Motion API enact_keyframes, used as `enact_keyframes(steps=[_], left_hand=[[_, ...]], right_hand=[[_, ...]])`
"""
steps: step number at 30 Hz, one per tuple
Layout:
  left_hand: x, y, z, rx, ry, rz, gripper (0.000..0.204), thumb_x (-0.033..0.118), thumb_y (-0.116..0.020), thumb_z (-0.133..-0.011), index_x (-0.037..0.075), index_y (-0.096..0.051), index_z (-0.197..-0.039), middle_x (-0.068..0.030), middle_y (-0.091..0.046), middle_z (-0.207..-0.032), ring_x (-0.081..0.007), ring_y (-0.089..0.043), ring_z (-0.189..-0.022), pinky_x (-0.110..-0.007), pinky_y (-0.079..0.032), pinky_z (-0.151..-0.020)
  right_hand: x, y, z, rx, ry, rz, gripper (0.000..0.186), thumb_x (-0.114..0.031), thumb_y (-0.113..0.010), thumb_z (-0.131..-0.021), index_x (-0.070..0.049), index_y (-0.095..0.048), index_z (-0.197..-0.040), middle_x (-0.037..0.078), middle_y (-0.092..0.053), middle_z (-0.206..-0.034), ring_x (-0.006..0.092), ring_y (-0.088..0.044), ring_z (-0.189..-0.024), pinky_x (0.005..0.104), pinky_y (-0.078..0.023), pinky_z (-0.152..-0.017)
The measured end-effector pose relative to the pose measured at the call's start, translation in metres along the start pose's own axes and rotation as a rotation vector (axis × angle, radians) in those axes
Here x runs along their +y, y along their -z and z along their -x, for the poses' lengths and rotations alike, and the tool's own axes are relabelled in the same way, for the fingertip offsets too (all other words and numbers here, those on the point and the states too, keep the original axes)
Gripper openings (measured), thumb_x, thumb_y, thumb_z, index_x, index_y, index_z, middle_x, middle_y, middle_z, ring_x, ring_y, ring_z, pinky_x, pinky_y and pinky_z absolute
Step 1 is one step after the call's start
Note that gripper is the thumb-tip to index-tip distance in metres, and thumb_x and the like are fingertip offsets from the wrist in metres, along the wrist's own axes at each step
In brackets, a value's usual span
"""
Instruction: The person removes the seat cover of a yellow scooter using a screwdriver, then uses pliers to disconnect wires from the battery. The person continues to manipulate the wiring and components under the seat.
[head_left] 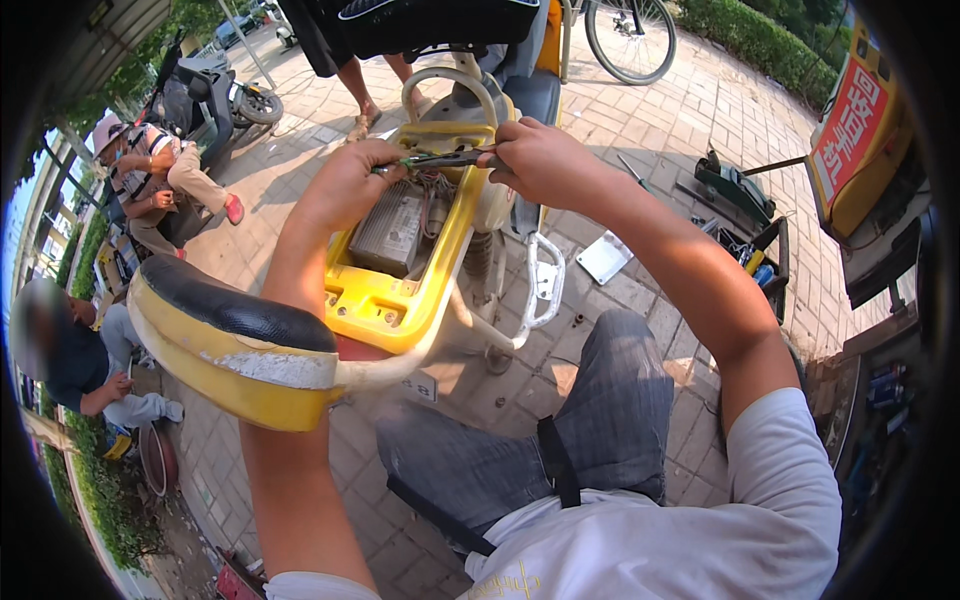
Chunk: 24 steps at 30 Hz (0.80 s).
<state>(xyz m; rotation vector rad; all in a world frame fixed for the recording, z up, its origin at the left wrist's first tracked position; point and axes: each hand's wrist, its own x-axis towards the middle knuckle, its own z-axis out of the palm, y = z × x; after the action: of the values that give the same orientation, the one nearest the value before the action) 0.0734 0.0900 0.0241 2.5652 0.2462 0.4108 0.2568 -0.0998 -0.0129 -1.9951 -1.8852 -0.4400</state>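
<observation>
A yellow scooter body (400,305) stands before me with its seat (225,340) tipped up toward my left. In the open compartment lies a grey controller box (390,230) with a tangle of wires (432,185). My left hand (345,185) grips the wires and the near end of a dark green-handled tool (440,158). My right hand (540,160) is closed on the tool's other end, just above the compartment's rim.
An open toolbox (750,240) and a flat metal plate (603,257) lie on the brick paving to my right. A person stands beyond the scooter (345,75); two people sit at left (150,170), near a parked dark scooter (215,95). A bicycle wheel (630,35) is at the back.
</observation>
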Motion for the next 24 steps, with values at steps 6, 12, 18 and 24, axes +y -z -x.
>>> enact_keyframes(steps=[6,12,18,24], left_hand=[[-0.002,0.000,0.000,-0.001,0.036,0.089,0.017,0.006,-0.061,-0.087,0.000,-0.067,-0.102,-0.0115,-0.066,-0.094,-0.0216,-0.060,-0.087,-0.031,-0.045,-0.082],[-0.005,-0.002,-0.003,0.000,0.046,0.144,0.019,0.011,-0.062,-0.088,0.000,-0.067,-0.103,-0.0123,-0.066,-0.098,-0.0207,-0.060,-0.089,-0.031,-0.045,-0.083],[0.004,-0.007,-0.002,0.043,0.156,0.054,0.038,0.035,-0.072,-0.080,0.004,-0.070,-0.101,-0.0120,-0.070,-0.086,-0.0213,-0.066,-0.076,-0.032,-0.050,-0.073],[0.002,-0.011,-0.006,0.166,0.139,-0.087,0.043,0.043,-0.075,-0.075,0.005,-0.072,-0.093,-0.0114,-0.069,-0.074,-0.0220,-0.066,-0.064,-0.034,-0.051,-0.066]], right_hand=[[-0.005,0.002,0.000,-0.051,-0.025,-0.097,0.023,-0.024,-0.065,-0.086,-0.002,-0.069,-0.093,0.013,-0.059,-0.091,0.0325,-0.058,-0.087,0.0400,-0.048,-0.076],[-0.005,-0.010,0.009,-0.017,-0.055,-0.172,0.026,-0.025,-0.065,-0.087,0.000,-0.068,-0.092,0.016,-0.060,-0.082,0.0333,-0.060,-0.075,0.0406,-0.050,-0.068],[-0.031,-0.009,0.008,0.024,-0.170,-0.265,0.032,-0.030,-0.063,-0.085,0.002,-0.067,-0.079,0.020,-0.061,-0.074,0.0365,-0.062,-0.071,0.0430,-0.050,-0.067],[-0.048,-0.017,0.006,0.050,-0.303,-0.307,0.037,-0.030,-0.067,-0.083,0.002,-0.062,-0.066,0.021,-0.058,-0.064,0.0386,-0.059,-0.062,0.0447,-0.048,-0.062]])
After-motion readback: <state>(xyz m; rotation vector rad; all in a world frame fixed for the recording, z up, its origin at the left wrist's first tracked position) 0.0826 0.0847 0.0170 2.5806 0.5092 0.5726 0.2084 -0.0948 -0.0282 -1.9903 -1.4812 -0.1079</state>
